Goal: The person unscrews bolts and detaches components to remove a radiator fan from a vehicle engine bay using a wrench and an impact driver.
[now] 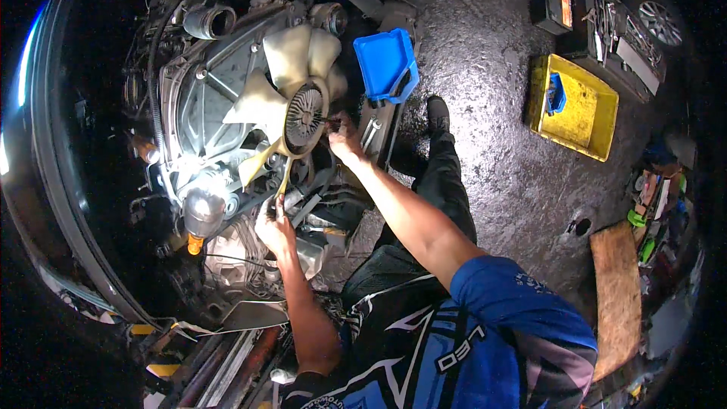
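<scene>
A cream-coloured radiator fan (288, 57) with broad blades tilts in front of a ribbed grey shroud (198, 102). At the fan's middle sits a round finned metal fan clutch (305, 115). My left hand (276, 229) pinches the tip of the fan's lowest blade between thumb and fingers. Against the right edge of the clutch, my right hand (344, 140) has its fingers curled in; a small dark thing shows by the fingertips, and what they grip is hidden. Behind my left hand a lit work lamp (204, 208) throws bright light onto the shroud.
Hoses, cables and an open metal pipe end (210, 23) surround the fan. A blue tray (386, 64) rests right of it. On the wet dark floor stand a yellow crate (575, 110) and a battery-like black box (551, 4). A wooden board (616, 299) lies at lower right.
</scene>
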### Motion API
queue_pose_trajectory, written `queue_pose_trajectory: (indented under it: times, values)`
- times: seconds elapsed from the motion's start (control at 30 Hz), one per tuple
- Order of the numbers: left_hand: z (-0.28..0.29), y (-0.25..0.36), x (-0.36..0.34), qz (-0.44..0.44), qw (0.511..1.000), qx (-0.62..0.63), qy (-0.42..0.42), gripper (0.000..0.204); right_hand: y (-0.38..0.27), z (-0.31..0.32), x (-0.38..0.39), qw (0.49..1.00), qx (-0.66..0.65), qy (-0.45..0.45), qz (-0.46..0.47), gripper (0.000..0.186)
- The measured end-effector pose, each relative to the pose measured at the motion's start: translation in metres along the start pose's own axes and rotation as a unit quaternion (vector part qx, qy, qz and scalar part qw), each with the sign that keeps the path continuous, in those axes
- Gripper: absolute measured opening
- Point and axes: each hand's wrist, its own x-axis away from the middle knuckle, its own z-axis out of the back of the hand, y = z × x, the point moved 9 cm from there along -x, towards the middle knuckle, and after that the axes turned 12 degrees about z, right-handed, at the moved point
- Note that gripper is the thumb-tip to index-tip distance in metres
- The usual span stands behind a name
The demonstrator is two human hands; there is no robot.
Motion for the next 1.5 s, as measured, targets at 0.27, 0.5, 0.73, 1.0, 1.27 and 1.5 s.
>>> queue_pose_trajectory:
  times: [0.27, 0.5, 0.73, 1.0, 1.27, 1.5]
  values:
    - [-0.003, -0.015, -0.006, 0.002, 0.999, 0.04, 0.008, 0.02, 0.003, 0.001, -0.008, 0.972, 0.186, -0.007, 0.142, 0.017]
    - [-0.012, -0.011, -0.011, 0.012, 0.997, 0.069, -0.027, 0.022, 0.07, -0.008, -0.009, 0.957, -0.207, -0.124, -0.161, 0.02]
    - [0.002, -0.046, -0.014, -0.023, 0.995, -0.068, 0.069, 0.031, 0.02, -0.011, 0.01, 0.979, -0.044, -0.069, -0.184, 0.032]
    - [-0.005, -0.029, -0.016, 0.013, 0.999, -0.025, 0.025, 0.026, -0.018, 0.002, -0.013, 0.986, -0.154, -0.029, 0.065, 0.03]
    - [0.007, -0.031, -0.007, 0.023, 0.999, -0.005, 0.036, 0.027, -0.012, -0.014, 0.013, 0.991, -0.081, -0.055, -0.09, 0.018]
    - [0.014, -0.033, -0.003, 0.069, 0.994, -0.072, 0.048, 0.041, -0.001, -0.013, 0.018, 0.977, -0.066, -0.131, -0.157, 0.013]
